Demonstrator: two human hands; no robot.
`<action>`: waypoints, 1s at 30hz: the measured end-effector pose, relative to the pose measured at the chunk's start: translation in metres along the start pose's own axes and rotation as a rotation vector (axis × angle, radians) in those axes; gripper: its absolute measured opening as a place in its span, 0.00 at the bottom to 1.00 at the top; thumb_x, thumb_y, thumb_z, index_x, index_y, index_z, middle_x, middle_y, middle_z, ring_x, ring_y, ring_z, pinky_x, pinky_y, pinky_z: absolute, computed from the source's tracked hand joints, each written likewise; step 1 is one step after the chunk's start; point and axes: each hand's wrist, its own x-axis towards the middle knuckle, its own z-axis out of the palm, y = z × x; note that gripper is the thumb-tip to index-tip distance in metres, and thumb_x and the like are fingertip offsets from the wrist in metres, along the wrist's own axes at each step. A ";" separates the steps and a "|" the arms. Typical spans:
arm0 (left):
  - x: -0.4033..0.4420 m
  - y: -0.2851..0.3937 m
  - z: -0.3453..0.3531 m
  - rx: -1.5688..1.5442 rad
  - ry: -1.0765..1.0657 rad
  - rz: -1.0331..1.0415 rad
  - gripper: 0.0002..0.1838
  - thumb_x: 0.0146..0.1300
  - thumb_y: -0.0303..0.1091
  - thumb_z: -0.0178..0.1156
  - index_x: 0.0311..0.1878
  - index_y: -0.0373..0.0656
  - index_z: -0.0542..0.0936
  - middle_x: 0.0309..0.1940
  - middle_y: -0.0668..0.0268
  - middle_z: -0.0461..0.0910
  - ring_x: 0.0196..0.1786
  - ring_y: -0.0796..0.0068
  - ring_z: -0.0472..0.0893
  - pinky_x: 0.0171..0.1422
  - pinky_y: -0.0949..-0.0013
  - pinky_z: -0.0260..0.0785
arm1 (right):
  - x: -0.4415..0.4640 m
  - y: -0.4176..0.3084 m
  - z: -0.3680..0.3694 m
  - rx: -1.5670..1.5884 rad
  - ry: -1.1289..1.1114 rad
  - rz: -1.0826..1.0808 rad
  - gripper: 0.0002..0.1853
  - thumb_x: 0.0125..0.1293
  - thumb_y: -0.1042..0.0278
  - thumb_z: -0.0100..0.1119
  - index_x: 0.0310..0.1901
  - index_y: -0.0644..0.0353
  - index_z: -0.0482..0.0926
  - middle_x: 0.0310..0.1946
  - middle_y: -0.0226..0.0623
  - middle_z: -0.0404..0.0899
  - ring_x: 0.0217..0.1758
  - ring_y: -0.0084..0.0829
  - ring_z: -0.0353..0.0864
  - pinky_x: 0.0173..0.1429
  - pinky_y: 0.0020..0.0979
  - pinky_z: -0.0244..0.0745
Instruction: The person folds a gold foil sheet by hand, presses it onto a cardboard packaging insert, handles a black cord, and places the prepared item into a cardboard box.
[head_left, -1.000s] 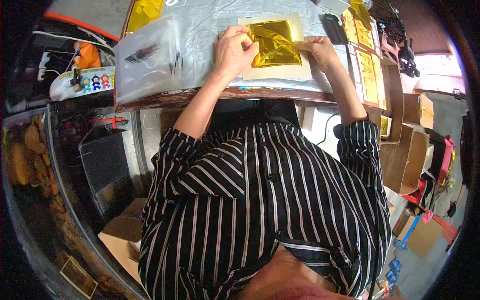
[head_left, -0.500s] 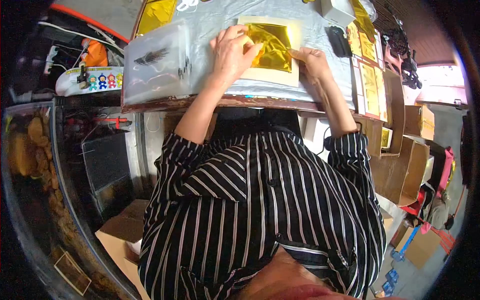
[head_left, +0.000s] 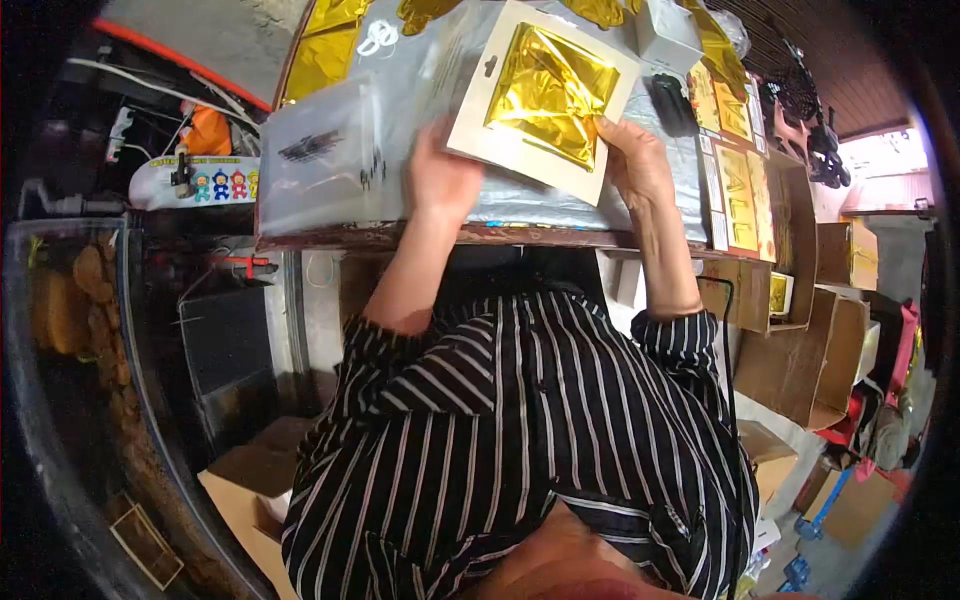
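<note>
A cream backing card [head_left: 478,125] with a hang hole near one edge is tilted up off the table. Folded shiny gold foil [head_left: 553,92] lies on its face. My right hand [head_left: 637,165] grips the card at its right side, thumb on the front by the foil, the other fingers mostly behind. At the card's lower left is my left hand [head_left: 443,180], smeared by motion; its fingers are partly hidden, so whether it grips the card cannot be made out. A clear plastic sleeve stack [head_left: 320,165] lies on the table left of my left hand.
A silvery cloth covers the table [head_left: 540,222]. White-handled scissors [head_left: 378,38] and gold foil [head_left: 322,55] lie at the back left. At the right are a black object [head_left: 672,105], a white box [head_left: 668,35] and packaged gold letter cards [head_left: 738,195]. Cardboard boxes [head_left: 790,350] stand lower right.
The card with the foil has been lifted from the table and turned at an angle. My left hand has left the foil and moved down to the card's lower left.
</note>
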 end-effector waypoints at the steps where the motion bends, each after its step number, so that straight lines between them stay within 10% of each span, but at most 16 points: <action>1: -0.003 -0.003 0.017 -0.129 -0.047 -0.087 0.32 0.77 0.54 0.41 0.69 0.37 0.71 0.67 0.54 0.74 0.69 0.56 0.73 0.75 0.54 0.63 | -0.003 0.005 0.002 0.016 -0.003 0.000 0.09 0.68 0.72 0.65 0.45 0.67 0.84 0.41 0.38 0.87 0.40 0.27 0.86 0.47 0.28 0.80; 12: -0.001 -0.013 0.070 -0.008 -0.162 -0.167 0.39 0.77 0.66 0.35 0.70 0.41 0.72 0.65 0.56 0.75 0.67 0.57 0.75 0.72 0.52 0.67 | -0.030 0.008 0.021 0.006 0.061 -0.017 0.07 0.67 0.74 0.67 0.42 0.69 0.86 0.35 0.36 0.88 0.33 0.22 0.84 0.40 0.24 0.80; 21: 0.008 -0.069 0.009 -0.353 -0.538 -0.297 0.24 0.79 0.51 0.42 0.67 0.46 0.70 0.61 0.62 0.76 0.63 0.64 0.76 0.68 0.58 0.72 | -0.031 0.004 0.049 -0.046 0.041 -0.121 0.09 0.66 0.75 0.68 0.43 0.72 0.86 0.36 0.38 0.88 0.33 0.21 0.84 0.41 0.22 0.79; 30: 0.010 -0.010 0.022 -0.135 -0.352 -0.248 0.28 0.78 0.53 0.44 0.71 0.45 0.69 0.66 0.59 0.75 0.65 0.59 0.77 0.69 0.52 0.72 | -0.035 0.001 0.049 0.013 0.080 -0.133 0.08 0.68 0.75 0.65 0.44 0.72 0.85 0.39 0.39 0.87 0.39 0.23 0.83 0.48 0.23 0.77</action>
